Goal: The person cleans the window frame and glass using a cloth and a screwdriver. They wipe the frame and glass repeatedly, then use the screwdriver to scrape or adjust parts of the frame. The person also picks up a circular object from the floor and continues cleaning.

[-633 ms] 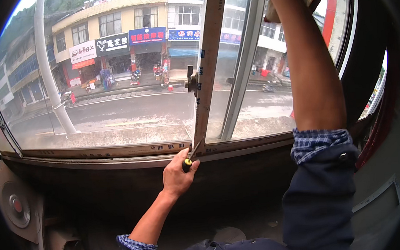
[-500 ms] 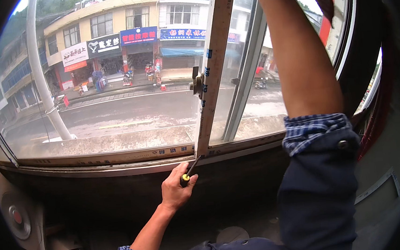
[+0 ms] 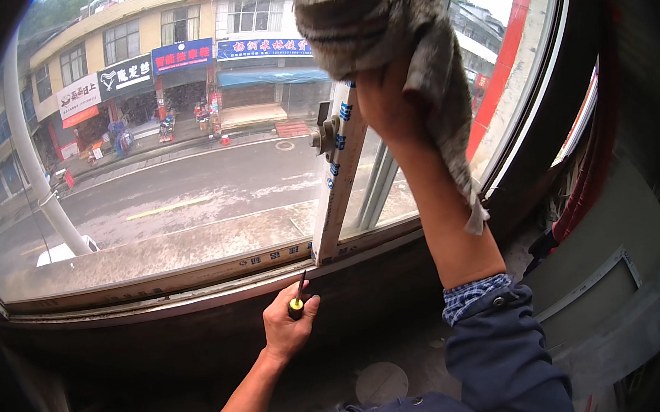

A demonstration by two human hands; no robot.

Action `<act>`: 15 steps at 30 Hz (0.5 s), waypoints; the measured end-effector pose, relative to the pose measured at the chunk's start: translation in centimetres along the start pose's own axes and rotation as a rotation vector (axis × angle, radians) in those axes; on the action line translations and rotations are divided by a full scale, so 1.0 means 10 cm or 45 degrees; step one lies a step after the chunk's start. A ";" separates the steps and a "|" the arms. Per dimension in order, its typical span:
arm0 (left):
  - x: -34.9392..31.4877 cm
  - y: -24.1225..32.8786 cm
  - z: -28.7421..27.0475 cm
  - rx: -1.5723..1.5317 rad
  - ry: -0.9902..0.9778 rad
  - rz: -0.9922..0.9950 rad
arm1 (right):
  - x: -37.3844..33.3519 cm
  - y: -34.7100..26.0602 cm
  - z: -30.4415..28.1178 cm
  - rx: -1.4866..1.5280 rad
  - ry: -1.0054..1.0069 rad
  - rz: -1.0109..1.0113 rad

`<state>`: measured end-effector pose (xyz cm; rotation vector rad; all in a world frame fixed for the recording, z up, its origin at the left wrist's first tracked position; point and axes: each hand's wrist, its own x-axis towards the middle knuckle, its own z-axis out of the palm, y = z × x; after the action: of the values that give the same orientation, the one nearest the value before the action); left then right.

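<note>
A screwdriver [image 3: 297,308] with a black and yellow handle is gripped in my left hand [image 3: 283,323], just below the window sill track. Its thin shaft points up toward the foot of the upright window frame [image 3: 334,194]. Higher up, my right hand [image 3: 387,97] is closed on a grey-brown cloth [image 3: 431,66], which is bunched over the top of the upright and hangs down along my forearm. Cloth covers part of the fingers. A metal latch [image 3: 328,136] sits on the upright, below the cloth and left of it.
The sill track [image 3: 159,301] runs across under the glass panes. Outside are a street [image 3: 212,180], shopfronts and a pale pole [image 3: 42,178]. At the right stand a grey panel [image 3: 606,262] and a dark red hanging fabric [image 3: 587,178]. A round pale object [image 3: 381,383] lies below.
My right hand has come down and left with the cloth, now in front of the upright. My left hand has shifted slightly down with the screwdriver, and the view has tilted.
</note>
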<state>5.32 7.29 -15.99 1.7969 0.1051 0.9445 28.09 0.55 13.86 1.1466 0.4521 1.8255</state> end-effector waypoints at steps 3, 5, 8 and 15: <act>-0.11 0.05 0.34 -0.167 -0.118 -0.022 | -0.78 -0.16 -0.07 0.174 -0.061 -0.031; -0.18 -0.05 -0.01 -0.014 -0.034 -0.051 | -0.80 -0.80 -0.39 0.323 0.019 0.115; -0.29 0.01 -0.04 -0.046 -0.061 -0.167 | -1.21 -1.26 -0.69 1.193 0.045 0.685; -0.62 -0.03 -0.32 0.018 -0.007 -0.323 | -1.41 -1.10 -1.53 1.969 -0.479 0.938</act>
<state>-0.81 6.84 -19.23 1.7504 0.3286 0.7587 22.83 -3.20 -8.73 2.9158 1.4629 1.5546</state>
